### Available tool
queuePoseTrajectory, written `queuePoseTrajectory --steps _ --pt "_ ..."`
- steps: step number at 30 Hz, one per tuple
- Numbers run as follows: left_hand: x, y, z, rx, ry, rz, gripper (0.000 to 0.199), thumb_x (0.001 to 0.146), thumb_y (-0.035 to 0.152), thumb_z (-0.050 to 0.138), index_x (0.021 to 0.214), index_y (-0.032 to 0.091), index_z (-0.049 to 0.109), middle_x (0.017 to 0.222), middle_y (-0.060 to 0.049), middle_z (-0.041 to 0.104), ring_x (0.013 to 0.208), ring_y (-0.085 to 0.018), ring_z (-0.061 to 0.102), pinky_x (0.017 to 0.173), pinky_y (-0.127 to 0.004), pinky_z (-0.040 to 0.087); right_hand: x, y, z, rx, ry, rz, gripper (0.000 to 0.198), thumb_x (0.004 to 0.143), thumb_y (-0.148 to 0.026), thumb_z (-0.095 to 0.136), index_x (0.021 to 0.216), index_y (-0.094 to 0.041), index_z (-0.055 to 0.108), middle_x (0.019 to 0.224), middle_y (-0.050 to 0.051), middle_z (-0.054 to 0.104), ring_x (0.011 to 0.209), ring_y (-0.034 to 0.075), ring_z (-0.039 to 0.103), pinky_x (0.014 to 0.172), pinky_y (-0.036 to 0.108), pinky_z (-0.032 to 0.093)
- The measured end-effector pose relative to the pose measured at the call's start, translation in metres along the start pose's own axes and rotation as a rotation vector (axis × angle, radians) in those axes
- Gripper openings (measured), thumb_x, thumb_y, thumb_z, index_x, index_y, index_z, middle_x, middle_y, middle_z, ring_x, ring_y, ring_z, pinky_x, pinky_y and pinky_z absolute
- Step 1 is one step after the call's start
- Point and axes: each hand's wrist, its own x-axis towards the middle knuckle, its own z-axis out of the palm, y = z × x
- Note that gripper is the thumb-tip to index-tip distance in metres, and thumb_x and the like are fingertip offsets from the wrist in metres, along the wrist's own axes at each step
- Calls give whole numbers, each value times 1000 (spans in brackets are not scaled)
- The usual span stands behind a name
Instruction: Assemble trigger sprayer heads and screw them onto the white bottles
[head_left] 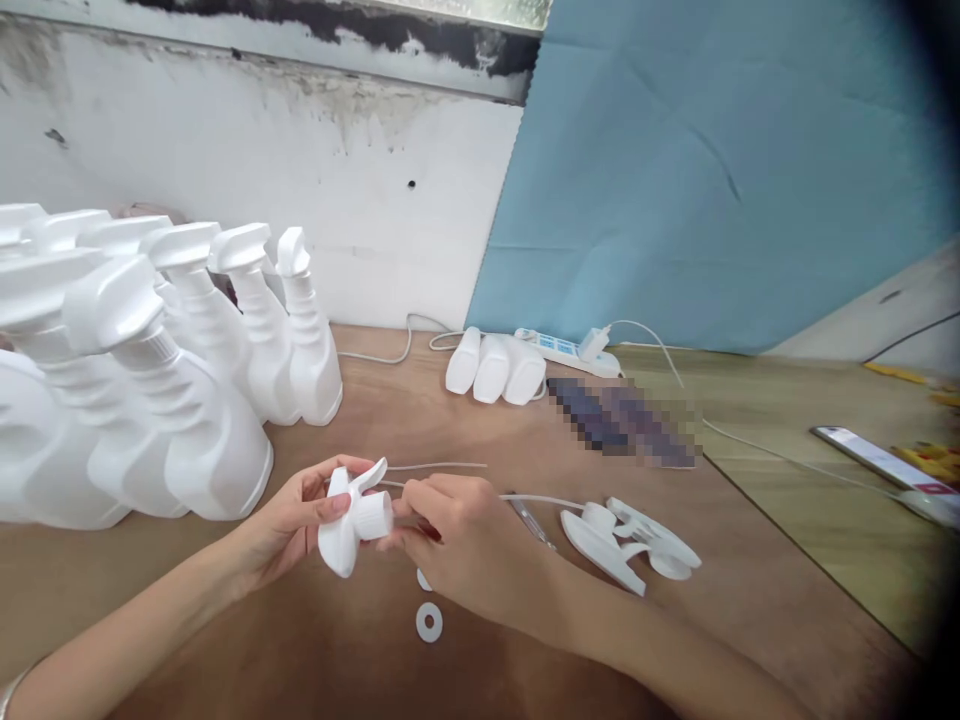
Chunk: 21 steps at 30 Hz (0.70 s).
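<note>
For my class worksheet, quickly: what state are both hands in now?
Left hand: closed, holding a white spray head.
Right hand: curled closed beside its collar; what it grips, if anything, is hidden.

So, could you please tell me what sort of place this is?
Probably an assembly workbench: white spray bottles stand grouped at left, loose trigger heads lie on the table, and the left hand holds another trigger head.

the spray head (341,532) between 7 and 8 o'clock looks like smooth white plastic, softly glossy; the spray bottles (210,450) at 9 o'clock seem similar. the table (345,650) at 6 o'clock appears wood-like and smooth. the wall (300,200) at 11 o'clock has rough patches; the blue sheet (675,180) at 1 o'clock looks like matt cloth.
</note>
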Motion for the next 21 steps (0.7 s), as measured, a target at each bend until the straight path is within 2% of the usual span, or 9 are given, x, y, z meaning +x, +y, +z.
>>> queuePoseTrajectory --steps 4,8,11,14,17,21 --pt "-9 3 -4 7 59 -13 36 67 27 68 100 19 55 83 -4 60 70 -15 57 62 -24 45 3 -2 3 -78 12 -21 26 80 -28 54 59 -15 44 51 -4 47 45 5 35 46 19 24" --pt "-26 -2 -21 31 242 -52 36 63 30 70 95 21 56 79 -1 60 67 -15 57 60 -24 44 9 11 -5 -208 113 47 35 82 -37 50 55 -15 43 50 -2 48 46 6 40 48 20 26" --pt "-42 -11 -33 125 304 -101 39 59 33 72 91 21 53 80 -2 61 70 -16 57 62 -26 43 18 26 -3 -140 -14 45 24 85 -29 46 67 -15 49 66 1 57 60 9 50 58 20 35" --pt "-49 -20 -34 221 240 -114 43 54 35 73 83 20 45 89 -4 63 76 -19 59 66 -29 43 32 38 18 -99 -193 -56 14 87 -15 39 86 -13 53 83 4 60 75 11 54 67 21 38" --pt "-47 -25 -27 357 154 -104 42 54 30 72 80 21 39 89 -2 62 72 -16 57 62 -25 42 46 41 48 -98 -338 -131 16 86 -11 38 89 -12 54 84 5 60 75 12 55 65 22 38" --pt "-43 -25 -23 558 76 -134 39 54 25 69 87 21 48 80 3 57 69 -12 52 59 -21 40 54 38 71 -205 -367 -197 16 86 -11 38 90 -12 54 81 6 58 73 13 55 62 23 38"
